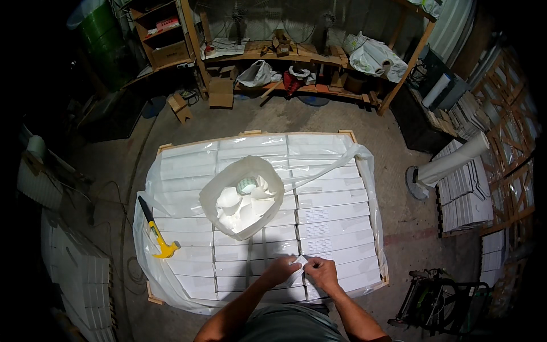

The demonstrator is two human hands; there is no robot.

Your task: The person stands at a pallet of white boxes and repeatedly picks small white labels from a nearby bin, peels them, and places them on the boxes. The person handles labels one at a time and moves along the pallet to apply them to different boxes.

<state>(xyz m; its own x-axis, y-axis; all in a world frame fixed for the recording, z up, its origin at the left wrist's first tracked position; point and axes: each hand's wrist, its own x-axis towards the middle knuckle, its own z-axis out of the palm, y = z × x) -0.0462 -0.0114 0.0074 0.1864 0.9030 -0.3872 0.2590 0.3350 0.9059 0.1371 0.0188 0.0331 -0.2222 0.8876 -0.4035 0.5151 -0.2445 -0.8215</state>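
Note:
My left hand and my right hand meet over the near edge of a wooden crate packed with rows of white wrapped packs. Between the fingers of both hands is a small white piece of paper or tape. A clear plastic sheet lines the crate and hangs over its sides. An open white plastic bag sits on the packs, holding white scraps and a roll of tape. A yellow-headed hammer with a black handle lies on the left of the packs.
Wooden shelves with bags, boxes and rolls stand at the back. A white roll on a round base leans at the right beside stacks of white packs. More stacks sit at the left. A green barrel is far left.

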